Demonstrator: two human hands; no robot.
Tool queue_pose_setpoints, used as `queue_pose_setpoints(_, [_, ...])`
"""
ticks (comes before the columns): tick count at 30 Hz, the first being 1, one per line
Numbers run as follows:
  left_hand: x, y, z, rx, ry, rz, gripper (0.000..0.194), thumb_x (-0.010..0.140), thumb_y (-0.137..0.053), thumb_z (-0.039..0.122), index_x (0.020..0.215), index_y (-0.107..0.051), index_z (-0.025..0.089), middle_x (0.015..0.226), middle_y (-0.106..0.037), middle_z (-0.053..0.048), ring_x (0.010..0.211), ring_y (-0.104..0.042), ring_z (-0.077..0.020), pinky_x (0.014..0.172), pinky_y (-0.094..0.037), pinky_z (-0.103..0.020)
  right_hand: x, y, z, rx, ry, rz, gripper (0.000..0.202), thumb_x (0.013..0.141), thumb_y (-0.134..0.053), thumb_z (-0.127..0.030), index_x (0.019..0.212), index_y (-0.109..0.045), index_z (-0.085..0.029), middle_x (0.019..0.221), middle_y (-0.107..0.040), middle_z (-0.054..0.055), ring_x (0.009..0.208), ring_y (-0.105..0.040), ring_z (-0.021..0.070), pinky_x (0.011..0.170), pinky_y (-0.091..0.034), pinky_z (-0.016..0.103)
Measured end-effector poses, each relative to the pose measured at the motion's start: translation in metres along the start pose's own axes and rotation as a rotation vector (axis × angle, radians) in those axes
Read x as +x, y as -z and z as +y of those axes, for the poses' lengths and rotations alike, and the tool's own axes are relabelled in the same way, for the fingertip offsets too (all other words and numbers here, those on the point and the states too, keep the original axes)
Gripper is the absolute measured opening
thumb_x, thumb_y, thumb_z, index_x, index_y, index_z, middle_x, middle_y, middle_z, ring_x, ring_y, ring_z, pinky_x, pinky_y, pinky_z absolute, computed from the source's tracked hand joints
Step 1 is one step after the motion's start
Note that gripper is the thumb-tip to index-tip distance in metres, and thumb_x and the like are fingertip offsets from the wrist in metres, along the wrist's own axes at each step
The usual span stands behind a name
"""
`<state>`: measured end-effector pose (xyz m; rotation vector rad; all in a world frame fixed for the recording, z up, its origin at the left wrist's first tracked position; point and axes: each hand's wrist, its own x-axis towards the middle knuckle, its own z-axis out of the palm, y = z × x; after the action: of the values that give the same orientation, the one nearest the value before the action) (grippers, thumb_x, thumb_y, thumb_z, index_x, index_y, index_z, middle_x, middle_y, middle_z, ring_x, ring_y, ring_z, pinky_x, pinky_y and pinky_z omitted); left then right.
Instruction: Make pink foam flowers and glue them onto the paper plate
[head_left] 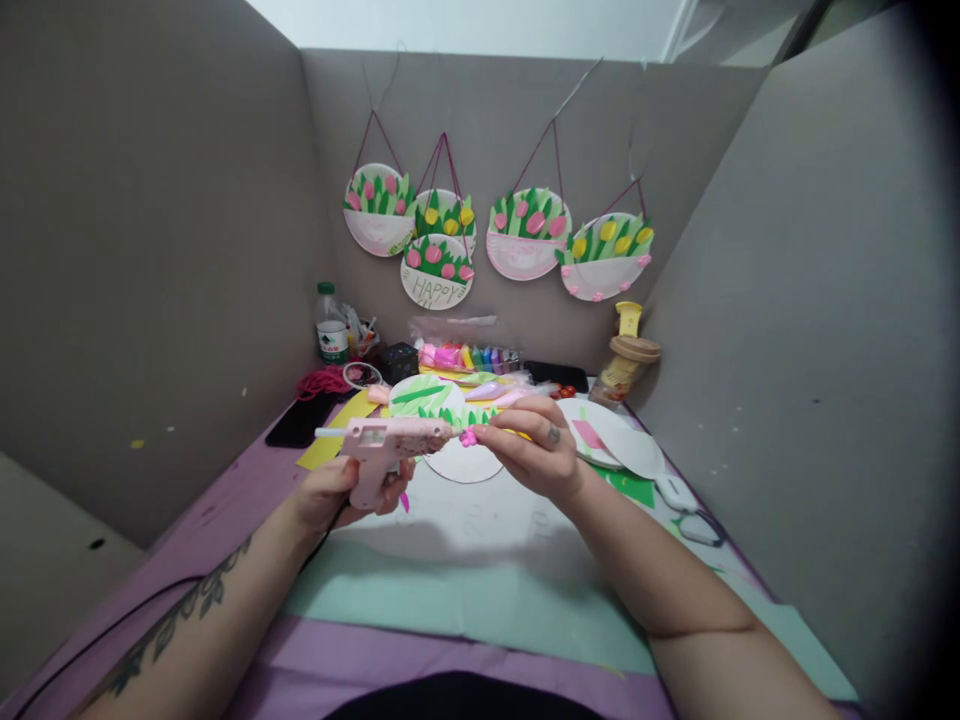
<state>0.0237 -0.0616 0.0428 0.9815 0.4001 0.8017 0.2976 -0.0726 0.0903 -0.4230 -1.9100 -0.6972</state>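
A pale pink glue gun (390,436) with a white stick at its back is gripped in my left hand (379,488), its nozzle pointing right. Between the fingertips of my right hand (534,445) is a small bright pink flower (469,436), right at the nozzle tip. Whether the two touch is too small to tell. Below and behind them lies a white paper plate (465,466) with green paper leaves along its top, partly covered by my right hand. A magenta scrap (405,501) shows beneath my left hand.
Decorated plate baskets (523,258) hang on the back partition. Colourful clay packs (469,357), a bottle (331,325) and a lidded cup (626,370) stand at the rear. White plates (634,450) lie right. The gun's black cord (135,603) runs left.
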Motion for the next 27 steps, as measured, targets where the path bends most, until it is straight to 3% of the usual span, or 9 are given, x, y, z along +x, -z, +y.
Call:
queue_pose_setpoints(7, [0.0012, 0.0055, -0.0036, -0.003, -0.047, -0.161, 0.052, 0.065, -0.076, 0.048, 0.099, -0.068, 0.01, 0.086, -0.061, -0.011, 0.063, -0.049, -0.0129, 0.054, -0.035, -0.023, -0.0004, 0.0, -0.0007, -0.026, 0.006, -0.003, 0.022, 0.085, -0.064, -0.013, 0.102, -0.068, -0.027, 0.084, -0.066, 0.001, 0.082, -0.059, 0.0155, 0.075, -0.054, 0.027])
queue_pose_setpoints(27, [0.0013, 0.0049, -0.0009, -0.038, -0.056, -0.187, 0.052, 0.072, -0.072, 0.045, 0.112, -0.069, 0.012, 0.094, -0.064, -0.013, 0.063, -0.052, -0.0123, 0.053, -0.04, -0.022, -0.0003, -0.0003, 0.0005, 0.004, 0.026, -0.002, 0.029, 0.083, -0.064, -0.008, 0.107, -0.065, -0.022, 0.086, -0.064, 0.003, 0.086, -0.055, 0.0163, 0.075, -0.053, 0.029])
